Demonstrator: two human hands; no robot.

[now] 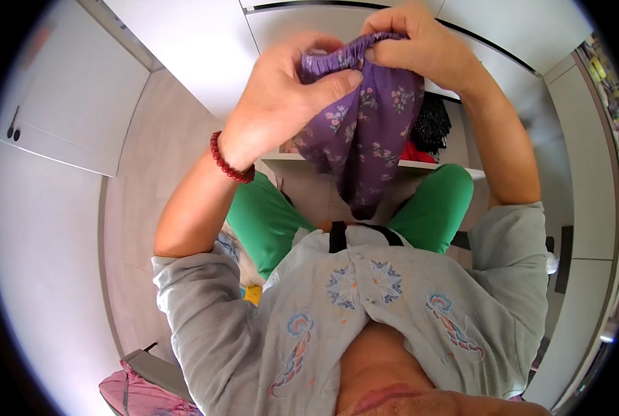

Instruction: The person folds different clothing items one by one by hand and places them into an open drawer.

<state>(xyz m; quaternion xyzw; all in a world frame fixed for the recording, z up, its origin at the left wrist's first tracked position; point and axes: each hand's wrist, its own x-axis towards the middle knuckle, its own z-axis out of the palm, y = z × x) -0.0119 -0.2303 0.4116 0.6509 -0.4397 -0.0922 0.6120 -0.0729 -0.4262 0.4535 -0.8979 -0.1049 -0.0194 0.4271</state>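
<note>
A purple floral cloth garment with a gathered elastic edge hangs in front of me, held up by that edge. My left hand, with a red bead bracelet at the wrist, pinches the left part of the gathered edge, its thumb on the near side. Pinched on the same edge further right is my right hand, thumb and fingers closed on the cloth. The garment's lower part narrows and hangs above my lap.
Behind the garment an open drawer holds black patterned and red cloth. White drawer fronts stand ahead, and a white cabinet is at the left. Shelves with small items line the far right. A pink bag lies at the lower left.
</note>
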